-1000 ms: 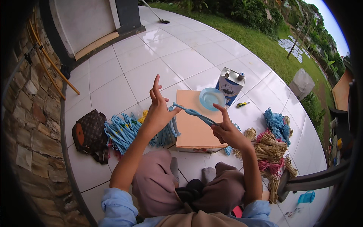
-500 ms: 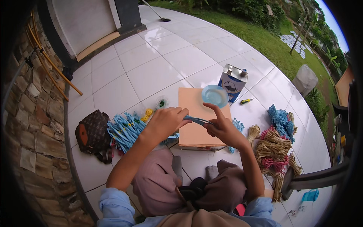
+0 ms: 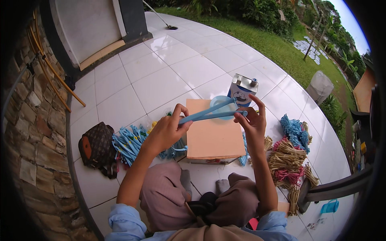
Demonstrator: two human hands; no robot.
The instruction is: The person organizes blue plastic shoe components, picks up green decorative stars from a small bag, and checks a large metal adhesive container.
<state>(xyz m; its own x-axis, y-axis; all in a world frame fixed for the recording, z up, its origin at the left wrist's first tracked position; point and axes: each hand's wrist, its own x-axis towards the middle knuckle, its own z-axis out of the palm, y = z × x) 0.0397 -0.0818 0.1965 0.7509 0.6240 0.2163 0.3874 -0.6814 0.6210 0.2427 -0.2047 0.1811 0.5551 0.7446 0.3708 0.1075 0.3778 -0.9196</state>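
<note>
A light blue strap (image 3: 209,115), doubled over with its two narrow lengths spread like a V, is held above a peach-topped box (image 3: 209,140). My left hand (image 3: 169,129) is closed around its folded end. At the other side my right hand (image 3: 254,120) has its thumb and a finger at the knobbed tip of the lower length, index finger raised. The upper length's tip lies in front of a light blue bowl (image 3: 219,103) on the box's far edge. Left of the box lies a pile of similar light blue straps (image 3: 130,143).
A blue and white metal can (image 3: 242,89) stands behind the box. Bundles of beige cords (image 3: 288,156), pink cords (image 3: 290,174) and blue cords (image 3: 295,130) lie at right. A brown handbag (image 3: 97,145) sits left, near the stone wall (image 3: 38,160). A blue cup (image 3: 329,207) is at lower right.
My hands have moved apart, and the strap's two lengths, close together before, are now spread. My right hand has shifted right to the strap's tip.
</note>
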